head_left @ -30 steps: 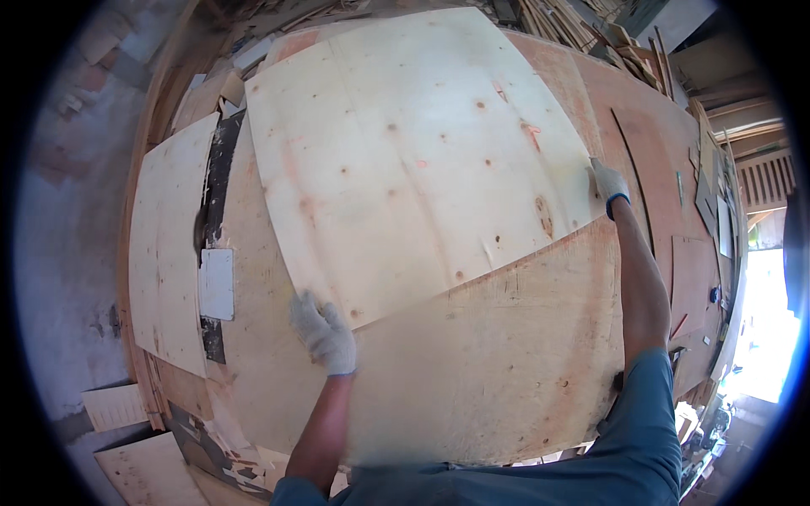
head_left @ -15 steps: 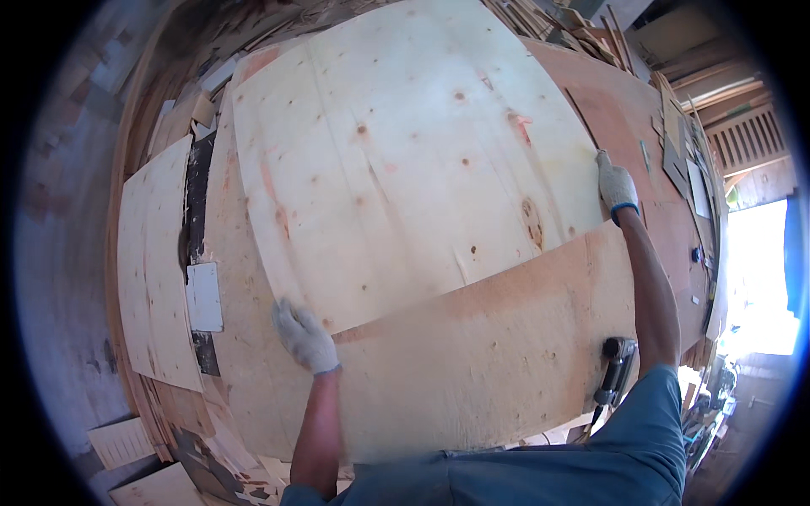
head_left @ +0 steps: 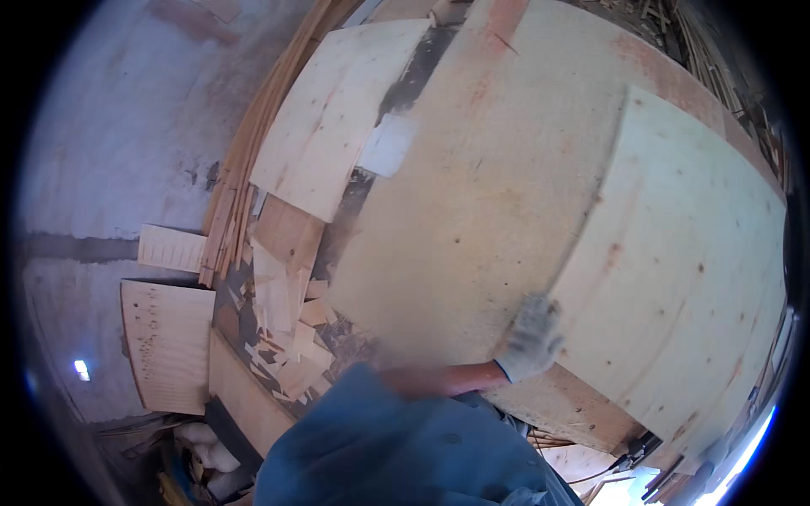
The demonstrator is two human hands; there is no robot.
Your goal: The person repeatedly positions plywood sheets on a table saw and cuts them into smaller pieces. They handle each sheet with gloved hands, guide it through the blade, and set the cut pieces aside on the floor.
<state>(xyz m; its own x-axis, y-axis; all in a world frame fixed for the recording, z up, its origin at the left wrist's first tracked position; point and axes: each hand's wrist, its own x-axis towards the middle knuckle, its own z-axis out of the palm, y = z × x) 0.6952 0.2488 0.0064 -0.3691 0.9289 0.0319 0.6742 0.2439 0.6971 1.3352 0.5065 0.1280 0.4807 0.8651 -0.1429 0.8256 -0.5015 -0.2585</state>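
Note:
A pale plywood sheet with scattered knots lies over a larger tan board on the right of the view. My left hand, in a whitish knit glove, is at the sheet's near left corner. Its fingers are closed around the edge, partly blurred. My left forearm reaches across from the blue clothing at the bottom. My right hand is out of view. Near the sheet's lower edge, a dark hand tool shows only in part.
Another pale plywood panel lies at the left, with a small white piece beside it. Wood offcuts are heaped below. Long wooden strips run along the wall. A ribbed panel stands at the lower left.
My view has swung left, so the sheet now appears farther right. My right hand has gone out of view. My left hand remains at the sheet's corner.

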